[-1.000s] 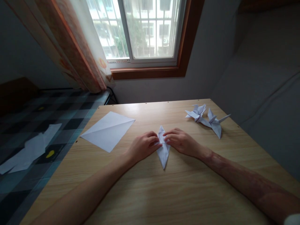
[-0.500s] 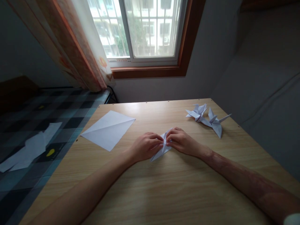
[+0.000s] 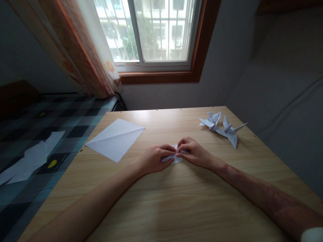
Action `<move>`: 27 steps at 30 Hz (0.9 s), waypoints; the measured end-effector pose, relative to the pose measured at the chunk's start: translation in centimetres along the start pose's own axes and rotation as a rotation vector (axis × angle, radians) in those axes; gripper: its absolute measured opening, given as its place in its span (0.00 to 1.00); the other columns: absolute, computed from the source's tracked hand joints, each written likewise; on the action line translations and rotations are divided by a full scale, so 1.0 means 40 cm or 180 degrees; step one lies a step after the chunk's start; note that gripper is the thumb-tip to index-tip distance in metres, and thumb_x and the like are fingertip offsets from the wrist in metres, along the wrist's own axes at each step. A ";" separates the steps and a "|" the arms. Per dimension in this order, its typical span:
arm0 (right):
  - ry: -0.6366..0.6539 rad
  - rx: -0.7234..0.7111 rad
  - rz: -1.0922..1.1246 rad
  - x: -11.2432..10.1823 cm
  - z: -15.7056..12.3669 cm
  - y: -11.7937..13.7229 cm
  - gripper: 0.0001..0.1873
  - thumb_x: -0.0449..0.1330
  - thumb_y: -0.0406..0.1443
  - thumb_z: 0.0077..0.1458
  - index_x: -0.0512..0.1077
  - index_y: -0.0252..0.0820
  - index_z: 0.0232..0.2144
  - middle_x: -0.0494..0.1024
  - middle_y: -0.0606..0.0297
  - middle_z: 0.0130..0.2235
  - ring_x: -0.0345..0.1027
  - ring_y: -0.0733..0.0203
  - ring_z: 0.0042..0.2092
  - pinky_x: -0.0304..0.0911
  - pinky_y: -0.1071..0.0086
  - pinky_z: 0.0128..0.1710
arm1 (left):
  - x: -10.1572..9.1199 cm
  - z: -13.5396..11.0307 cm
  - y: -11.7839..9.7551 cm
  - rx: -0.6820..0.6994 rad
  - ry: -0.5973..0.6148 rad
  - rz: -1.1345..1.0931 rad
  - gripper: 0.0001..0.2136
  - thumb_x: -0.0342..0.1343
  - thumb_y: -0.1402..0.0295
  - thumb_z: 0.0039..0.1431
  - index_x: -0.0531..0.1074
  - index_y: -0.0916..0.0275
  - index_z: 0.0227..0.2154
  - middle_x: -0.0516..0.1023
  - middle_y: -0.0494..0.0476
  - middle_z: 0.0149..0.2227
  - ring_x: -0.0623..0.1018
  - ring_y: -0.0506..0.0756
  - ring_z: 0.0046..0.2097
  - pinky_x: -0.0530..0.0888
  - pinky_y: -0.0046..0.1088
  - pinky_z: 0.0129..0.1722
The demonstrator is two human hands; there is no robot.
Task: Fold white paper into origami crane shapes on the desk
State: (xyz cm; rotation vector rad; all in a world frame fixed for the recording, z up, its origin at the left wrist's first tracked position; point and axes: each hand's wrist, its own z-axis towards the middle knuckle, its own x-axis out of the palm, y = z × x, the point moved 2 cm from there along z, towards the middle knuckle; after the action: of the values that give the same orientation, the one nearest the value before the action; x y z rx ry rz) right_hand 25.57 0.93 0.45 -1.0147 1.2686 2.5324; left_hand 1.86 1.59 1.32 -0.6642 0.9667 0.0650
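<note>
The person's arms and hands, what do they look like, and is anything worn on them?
The left hand and right hand are gloveless, the forearms bare. At the bottom right corner, a white edge shows, perhaps a sleeve.

Cool daylight from the window [image 3: 165, 37] beyond the surface's [image 3: 166, 211] far edge washes out the panes and leaves a pale sheen along that edge, while the walls [image 3: 280, 74] sit dim. Soft shadows spread from the hands [image 3: 193, 152] toward the near edge. Fine detail looks slightly smeared, and wide-angle distortion stretches the forearms [image 3: 106, 201].
</note>
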 end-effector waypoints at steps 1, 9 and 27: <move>0.0001 0.0008 -0.0007 0.000 0.001 -0.001 0.05 0.70 0.40 0.67 0.85 0.48 0.38 0.83 0.59 0.43 0.75 0.51 0.48 0.69 0.56 0.51 | 0.000 -0.001 0.002 0.0009 0.0010 -0.0033 0.11 0.61 0.67 0.70 0.85 0.56 0.50 0.86 0.57 0.53 0.87 0.56 0.48 0.84 0.29 0.49; -0.0021 0.0281 0.0161 0.005 0.005 -0.008 0.04 0.73 0.38 0.63 0.85 0.46 0.35 0.83 0.61 0.41 0.76 0.52 0.47 0.68 0.59 0.50 | 0.001 -0.006 0.011 0.0038 0.0036 -0.0019 0.12 0.62 0.65 0.70 0.85 0.55 0.51 0.86 0.59 0.54 0.87 0.56 0.49 0.84 0.30 0.51; -0.0193 0.0241 -0.0226 0.009 -0.001 -0.003 0.05 0.72 0.38 0.65 0.79 0.46 0.39 0.78 0.60 0.42 0.69 0.50 0.48 0.65 0.57 0.49 | 0.001 -0.007 0.006 0.0172 -0.0117 0.0125 0.10 0.61 0.67 0.71 0.86 0.56 0.48 0.87 0.57 0.52 0.88 0.55 0.48 0.84 0.29 0.50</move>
State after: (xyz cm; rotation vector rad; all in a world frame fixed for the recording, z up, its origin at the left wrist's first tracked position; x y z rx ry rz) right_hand 25.36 0.91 0.14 -0.9429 1.2779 2.4239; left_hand 1.60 1.63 1.04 -0.5924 0.9430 0.0853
